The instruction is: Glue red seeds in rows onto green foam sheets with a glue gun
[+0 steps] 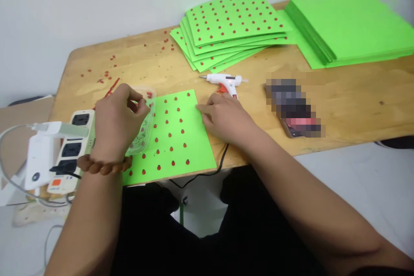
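Note:
A green sheet [176, 138] with rows of small red dots lies at the table's front edge. On its left part stands a clear plastic box [149, 133] with red and dark bits inside. My left hand [118, 116], a brown bead bracelet at its wrist, is over the box with thumb and fingertips pinched together; whatever they hold is too small to make out. My right hand [223, 116] rests at the sheet's right edge, index finger stretched onto it, the other fingers curled. Just beyond it a white glue gun [226, 79] with an orange trigger lies on the table.
Dotted green sheets [236, 17] are stacked at the back, beside a thick pile of plain green sheets [352, 21]. A phone [291, 110], partly blurred, lies right. A power strip [73, 151] with plugs and cables sits left. Red bits [106, 73] are scattered on the wooden table [355, 103].

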Motion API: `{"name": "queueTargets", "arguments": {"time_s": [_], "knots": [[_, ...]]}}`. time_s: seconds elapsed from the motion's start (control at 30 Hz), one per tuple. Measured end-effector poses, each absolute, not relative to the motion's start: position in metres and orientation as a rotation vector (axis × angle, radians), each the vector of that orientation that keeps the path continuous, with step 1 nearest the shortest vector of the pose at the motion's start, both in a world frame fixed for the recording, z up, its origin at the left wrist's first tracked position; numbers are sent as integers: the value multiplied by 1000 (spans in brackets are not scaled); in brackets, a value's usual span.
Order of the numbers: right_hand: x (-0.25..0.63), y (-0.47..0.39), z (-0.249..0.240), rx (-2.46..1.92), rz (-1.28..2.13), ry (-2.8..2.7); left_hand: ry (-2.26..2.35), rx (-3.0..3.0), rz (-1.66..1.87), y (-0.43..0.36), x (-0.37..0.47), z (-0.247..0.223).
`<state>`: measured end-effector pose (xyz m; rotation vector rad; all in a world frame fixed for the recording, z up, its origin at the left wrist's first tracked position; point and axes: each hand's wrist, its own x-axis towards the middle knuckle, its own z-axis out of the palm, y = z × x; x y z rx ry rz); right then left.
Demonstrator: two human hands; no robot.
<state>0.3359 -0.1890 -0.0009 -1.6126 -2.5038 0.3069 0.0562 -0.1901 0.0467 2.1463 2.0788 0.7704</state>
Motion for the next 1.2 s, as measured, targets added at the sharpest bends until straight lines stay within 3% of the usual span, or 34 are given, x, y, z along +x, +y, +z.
{"name": "queueTargets", "arguments": {"time_s": [0.53,1.2], "knots": [[333,-190,6,-1654,339,-2501,1752,2466,566,-191,71,34],[334,-190,6,-1629,331,-2513,1865,2454,283,-190,95,31]]}}
